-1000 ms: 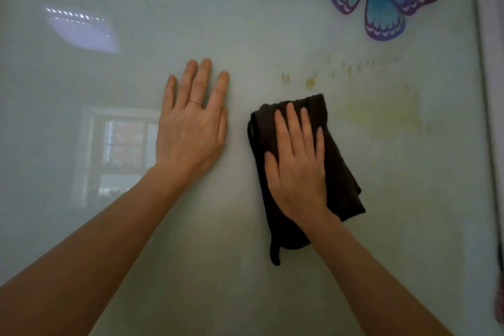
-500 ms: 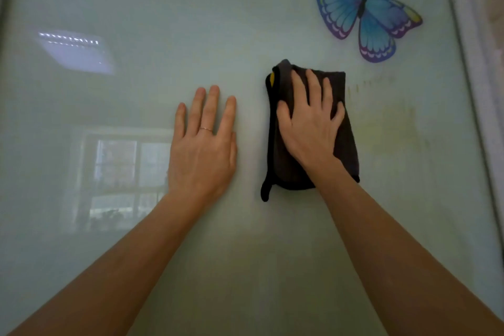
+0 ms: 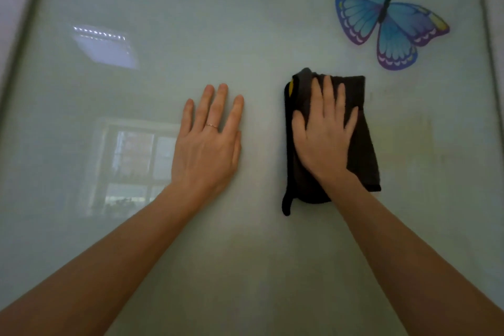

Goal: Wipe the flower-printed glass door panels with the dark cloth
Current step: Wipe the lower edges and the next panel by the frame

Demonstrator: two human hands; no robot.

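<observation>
— Where is the cloth sitting?
— The person's right hand (image 3: pixel 324 139) is pressing the dark cloth (image 3: pixel 364 144) flat against the glass door panel (image 3: pixel 245 254), fingers straight and spread, just below the butterfly print (image 3: pixel 387 16). The left hand (image 3: pixel 207 147) is lying open on the bare glass beside it, holding nothing.
— What is this pass needing?
— Even palm pressure and overlapping strokes. A yellowish patch (image 3: pixel 414 139) seems to be showing right of the cloth, though the dim light is making that uncertain.

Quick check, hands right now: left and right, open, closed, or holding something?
Left hand: open, flat on the frosted glass door panel.
Right hand: open, straight fingers pressing the folded dark cloth against the glass.
</observation>
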